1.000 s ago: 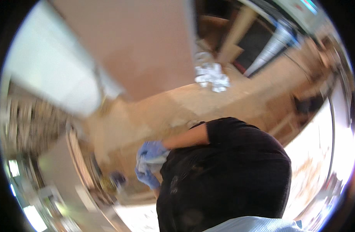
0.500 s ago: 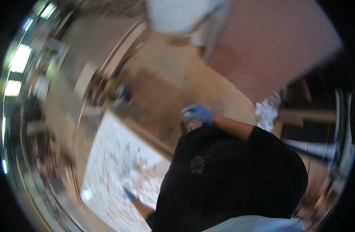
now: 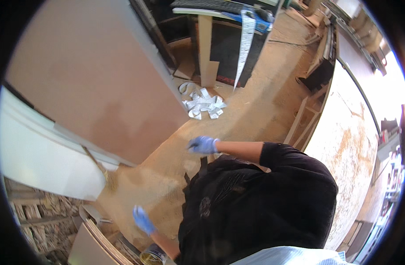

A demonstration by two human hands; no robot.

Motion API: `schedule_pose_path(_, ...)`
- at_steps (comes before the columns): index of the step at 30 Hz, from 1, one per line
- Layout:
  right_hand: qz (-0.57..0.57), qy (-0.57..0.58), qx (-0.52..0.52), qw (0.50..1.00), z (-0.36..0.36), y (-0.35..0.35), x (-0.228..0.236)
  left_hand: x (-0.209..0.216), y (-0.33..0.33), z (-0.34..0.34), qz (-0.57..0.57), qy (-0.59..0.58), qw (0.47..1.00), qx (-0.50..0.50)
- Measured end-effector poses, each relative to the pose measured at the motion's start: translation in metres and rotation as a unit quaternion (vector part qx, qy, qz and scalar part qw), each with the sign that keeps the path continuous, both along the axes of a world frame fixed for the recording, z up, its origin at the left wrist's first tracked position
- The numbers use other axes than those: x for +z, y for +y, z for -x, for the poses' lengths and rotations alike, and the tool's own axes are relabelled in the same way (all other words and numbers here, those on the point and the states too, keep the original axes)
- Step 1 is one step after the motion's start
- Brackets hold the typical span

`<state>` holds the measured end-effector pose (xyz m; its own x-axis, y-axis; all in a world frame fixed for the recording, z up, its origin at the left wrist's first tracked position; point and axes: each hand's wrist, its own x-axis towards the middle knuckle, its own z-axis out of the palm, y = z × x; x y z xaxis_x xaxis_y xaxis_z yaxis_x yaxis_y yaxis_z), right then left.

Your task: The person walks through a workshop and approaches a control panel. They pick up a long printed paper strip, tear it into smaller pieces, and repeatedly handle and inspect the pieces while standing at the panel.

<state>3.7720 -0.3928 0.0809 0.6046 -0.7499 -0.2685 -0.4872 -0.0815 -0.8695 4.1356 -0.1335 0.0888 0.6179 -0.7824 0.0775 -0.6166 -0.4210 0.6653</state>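
My left hand (image 3: 143,219), in a blue glove, hangs over the dusty floor at lower left. Its fingers stretch out and hold nothing that I can see. A tin can (image 3: 152,256) stands close by that forearm. Out ahead of my body is my right hand (image 3: 203,144), gloved alike, with loosely bent fingers pointing left and nothing visible in them. Neither hand touches anything. Beyond the right hand, a heap of white paper strips (image 3: 204,104) lies on the floor, near the corner of a large brown panel (image 3: 101,84).
A desk (image 3: 202,12) with a keyboard stands ahead, a long paper strip (image 3: 245,48) trailing off it. White panels (image 3: 48,150) and a broom (image 3: 98,163) are left, above scrap wood (image 3: 48,221). Stacked boards (image 3: 98,247) lie lower left. A dusty white board (image 3: 348,145) is on the right.
The view has swung right, so the white board has gone from the left side to the right. The paper heap now lies ahead. My left hand is away from that board, over the floor.
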Motion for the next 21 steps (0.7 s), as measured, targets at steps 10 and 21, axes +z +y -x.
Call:
schedule_pose_path(10, -0.046, -0.181, -0.419, 0.889, 0.226, -0.034, -0.014, 0.021, -0.463, 0.319, 0.048, 0.386, 0.777, -0.496)
schedule_pose_path(21, 0.296, 0.024, -0.533, 0.792, 0.345, -0.209, 0.135, 0.040, -0.679, 0.551, 0.057, 0.373, 0.725, -0.576)
